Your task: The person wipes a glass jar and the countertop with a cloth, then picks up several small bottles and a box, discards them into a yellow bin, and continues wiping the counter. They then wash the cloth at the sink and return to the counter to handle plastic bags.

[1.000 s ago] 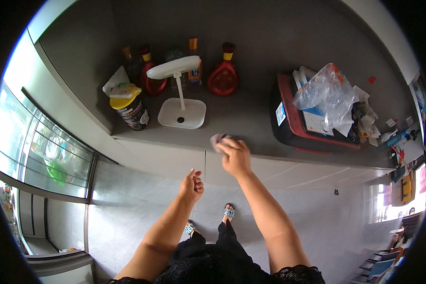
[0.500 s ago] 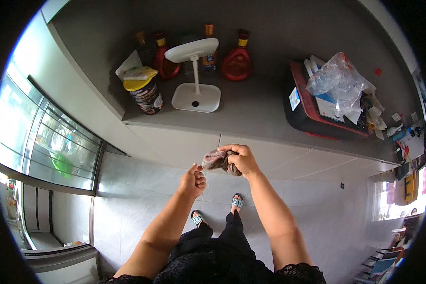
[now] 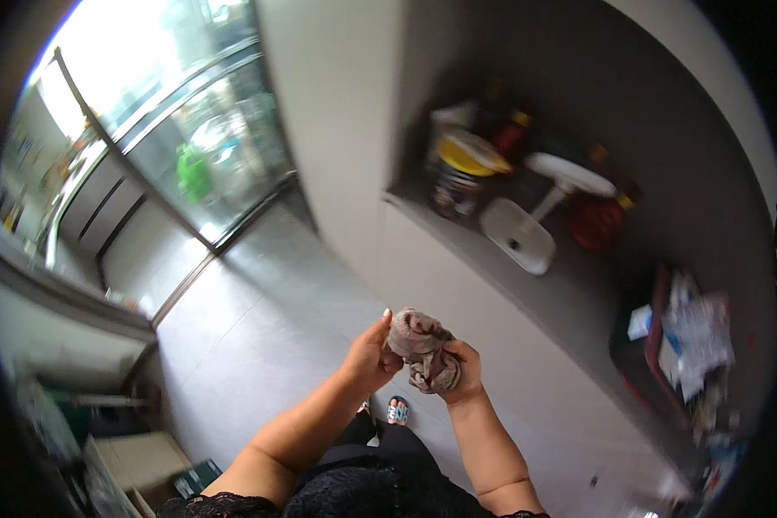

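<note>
- While it takes up much of the view's middle and left, the grey tiled floor (image 3: 233,315) runs from the sliding glass door (image 3: 224,112) to the pale cabinet (image 3: 492,319).
- Set into the cabinet, a dark grey bench (image 3: 570,298) slants from the upper middle down to the lower right and carries a row of things, all slightly blurred.
- At the lower left, an opened cardboard box (image 3: 138,457) sits close to the view's edge.
- Toward the right end of the bench lies a black-and-red box (image 3: 626,350), with papers and a clear plastic bag (image 3: 710,324) heaped on top.
- Near the other end, a white stand (image 3: 518,237) with a tilted oval head is between a yellow-lidded tub (image 3: 457,177) and a red bottle (image 3: 596,226).
- Coming up from the lower edge, the left hand (image 3: 371,358) has its fingers curled on the near-left side of the cloth, thumb pointing up beside it.
- Opposite, the right hand (image 3: 464,371) grasps the cloth's right side, fingers clenched into its folds.
- Bunched between both hands, the brownish cloth (image 3: 420,345) is held in the air, off the bench.
- Beneath it, a patterned sandal (image 3: 397,410) shows on one foot.
</note>
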The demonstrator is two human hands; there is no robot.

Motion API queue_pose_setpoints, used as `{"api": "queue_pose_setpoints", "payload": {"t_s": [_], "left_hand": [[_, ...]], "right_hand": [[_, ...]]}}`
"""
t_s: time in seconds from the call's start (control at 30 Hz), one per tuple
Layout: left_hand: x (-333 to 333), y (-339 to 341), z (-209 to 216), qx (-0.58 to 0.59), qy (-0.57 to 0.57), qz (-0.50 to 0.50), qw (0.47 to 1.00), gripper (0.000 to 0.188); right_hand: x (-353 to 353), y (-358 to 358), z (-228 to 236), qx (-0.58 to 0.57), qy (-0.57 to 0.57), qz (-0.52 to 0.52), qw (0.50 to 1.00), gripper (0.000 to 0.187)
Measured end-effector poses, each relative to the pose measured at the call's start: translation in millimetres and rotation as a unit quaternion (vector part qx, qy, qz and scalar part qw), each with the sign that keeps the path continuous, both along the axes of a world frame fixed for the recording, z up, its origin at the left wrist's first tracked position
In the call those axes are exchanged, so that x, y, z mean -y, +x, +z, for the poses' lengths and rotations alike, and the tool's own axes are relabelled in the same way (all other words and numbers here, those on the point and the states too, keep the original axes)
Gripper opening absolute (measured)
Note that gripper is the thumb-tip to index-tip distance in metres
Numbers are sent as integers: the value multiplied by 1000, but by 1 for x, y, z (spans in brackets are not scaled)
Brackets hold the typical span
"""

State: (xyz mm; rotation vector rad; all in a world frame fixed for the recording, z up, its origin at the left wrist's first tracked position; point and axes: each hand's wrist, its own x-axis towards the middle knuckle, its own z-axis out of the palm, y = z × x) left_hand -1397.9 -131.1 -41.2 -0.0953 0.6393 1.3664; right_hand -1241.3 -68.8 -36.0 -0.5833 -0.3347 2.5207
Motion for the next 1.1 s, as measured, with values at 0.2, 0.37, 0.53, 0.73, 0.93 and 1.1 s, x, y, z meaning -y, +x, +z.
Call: {"api": "queue_pose_setpoints", "payload": {"t_s": [0.2,0.37,0.53,0.73,0.93,1.1], "left_hand": [[96,-124,10,-12,27,198,980,31],[184,-257,2,-11,27,311,950,31],[282,-420,-2,-39,-48,414,908,26],[372,-603,41,-17,-115,478,870,24],[428,-776,4,10,-74,481,874,24],[453,-959,-3,-13,-70,493,867,24]], "right_hand": [[32,-166,4,-33,-8,205,978,44],[98,-334,-18,-36,-22,339,940,41],[189,-529,-25,-31,-51,429,901,38],[281,-728,-13,-17,-95,490,867,36],[322,-908,-27,-15,-119,522,845,36],[346,-1099,-45,-21,-97,537,838,37]]}}
